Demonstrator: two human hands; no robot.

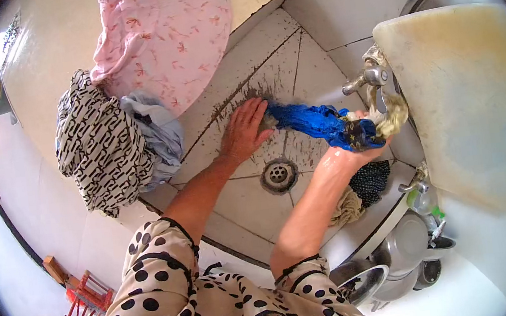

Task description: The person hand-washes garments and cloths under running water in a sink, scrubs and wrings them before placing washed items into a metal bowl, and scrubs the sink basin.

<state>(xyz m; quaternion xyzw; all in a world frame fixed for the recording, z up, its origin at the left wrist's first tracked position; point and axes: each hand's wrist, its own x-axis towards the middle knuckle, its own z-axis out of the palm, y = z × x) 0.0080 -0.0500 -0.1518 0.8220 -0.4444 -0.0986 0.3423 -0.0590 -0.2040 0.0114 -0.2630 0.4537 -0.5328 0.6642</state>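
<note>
The right hand [361,149] grips a bunched blue cloth [317,119] under the tap [370,78], while the left hand [244,131] lies at the cloth's other end, fingers spread, over the tiled basin [239,202]. The drain [279,175] lies between the forearms, and a dark speckled cloth [371,183] is near the right wrist. On the ledge, a patterned cloth [101,144] lies beside a pink floral cloth [168,40].

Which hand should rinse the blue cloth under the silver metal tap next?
Probably the right hand: it grips the crumpled blue cloth, close to the silver metal tap. The left hand lies open by the far end.
</note>
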